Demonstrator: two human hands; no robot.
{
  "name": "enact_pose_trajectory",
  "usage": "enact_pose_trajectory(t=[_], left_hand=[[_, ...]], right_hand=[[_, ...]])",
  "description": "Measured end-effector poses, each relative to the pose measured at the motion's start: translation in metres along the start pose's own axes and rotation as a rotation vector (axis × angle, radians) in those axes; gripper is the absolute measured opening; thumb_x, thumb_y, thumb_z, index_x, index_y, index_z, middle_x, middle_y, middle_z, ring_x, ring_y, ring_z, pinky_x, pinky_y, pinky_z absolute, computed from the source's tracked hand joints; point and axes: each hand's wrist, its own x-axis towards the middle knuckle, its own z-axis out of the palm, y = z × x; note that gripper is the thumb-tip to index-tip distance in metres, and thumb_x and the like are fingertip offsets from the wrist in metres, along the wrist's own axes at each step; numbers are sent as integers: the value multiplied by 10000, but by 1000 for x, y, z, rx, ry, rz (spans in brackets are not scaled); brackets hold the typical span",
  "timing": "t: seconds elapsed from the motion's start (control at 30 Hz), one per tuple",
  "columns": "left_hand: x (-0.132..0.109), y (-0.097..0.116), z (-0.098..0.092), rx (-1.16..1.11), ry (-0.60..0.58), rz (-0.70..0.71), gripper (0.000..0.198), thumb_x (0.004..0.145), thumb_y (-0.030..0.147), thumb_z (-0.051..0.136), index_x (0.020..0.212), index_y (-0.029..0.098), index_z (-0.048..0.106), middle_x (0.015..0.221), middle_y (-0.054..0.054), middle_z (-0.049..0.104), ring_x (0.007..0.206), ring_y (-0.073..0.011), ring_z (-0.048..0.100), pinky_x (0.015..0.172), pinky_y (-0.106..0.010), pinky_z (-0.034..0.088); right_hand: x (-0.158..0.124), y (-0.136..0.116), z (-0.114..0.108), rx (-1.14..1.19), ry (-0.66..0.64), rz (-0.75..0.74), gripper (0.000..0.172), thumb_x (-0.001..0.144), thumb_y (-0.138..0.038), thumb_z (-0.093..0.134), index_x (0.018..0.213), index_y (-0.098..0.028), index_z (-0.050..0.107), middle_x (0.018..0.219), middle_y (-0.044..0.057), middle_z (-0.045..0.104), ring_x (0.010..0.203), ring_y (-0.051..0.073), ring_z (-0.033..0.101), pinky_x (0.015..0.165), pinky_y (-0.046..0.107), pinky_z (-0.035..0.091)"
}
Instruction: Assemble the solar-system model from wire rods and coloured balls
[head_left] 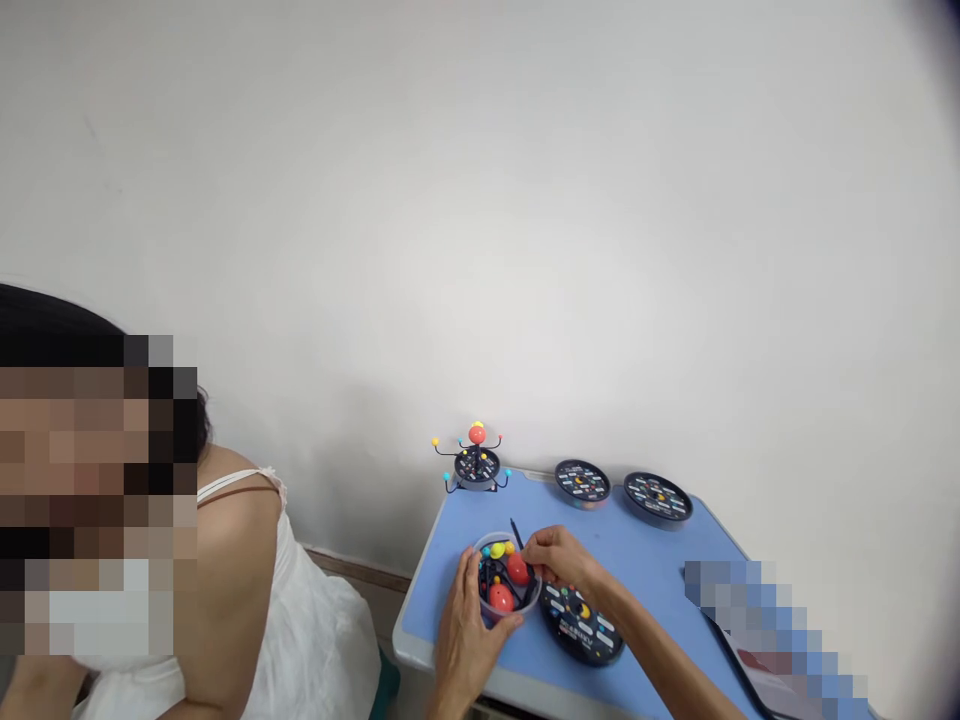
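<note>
- While the left hand (469, 640) wraps the near side of a clear tub (525, 605), its fingers spread wide and holding the tub's wall, the tub stands on a blue table (637, 560), toward the table's near edge.
- Coming in from 4 o'clock, the right hand (559, 560) has its fingers pinched narrow at the tub's rim, touching or just beside the upper red ball (517, 570); whether it holds anything cannot be told.
- Inside the tub lie a lower red ball (501, 598), a yellow ball (497, 550) and dark parts, while a black rod (516, 532) juts out toward 12 o'clock.
- A first disc (577, 625), black with white labels, lies just beside the tub at 4 o'clock.
- At 12 o'clock, a model (476, 462) with coloured balls on thin arms stands at the table's far edge.
- Near 1 o'clock, a second disc (582, 483) and a third disc (658, 496) lie by a white wall (480, 200).
- Well apart at 9 o'clock sits a person (315, 620) in a white dress.
</note>
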Motion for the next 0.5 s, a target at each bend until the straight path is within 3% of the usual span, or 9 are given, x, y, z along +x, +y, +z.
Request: enact_pose_trajectory(t=[0.23, 0.5], left_hand=[[-1, -1, -2, 24, 27, 32, 787, 698, 353, 693, 1416, 185, 418, 1556, -151, 394, 1435, -317, 356, 1170, -473, 328], [0, -4, 2, 13, 35, 35, 781, 682, 311, 706, 1408, 220, 436, 1559, -125, 396, 1433, -308, 362, 1175, -487, 319]], right_hand=[[-15, 15, -3, 403, -15, 1, 239, 660, -434, 464, 537, -234, 419, 462, -73, 407, 420, 86, 320, 416, 215, 243], [-6, 24, -2, 299, 10, -29, 215, 687, -391, 453, 544, -231, 442, 481, -63, 434, 430, 90, 323, 432, 229, 253]])
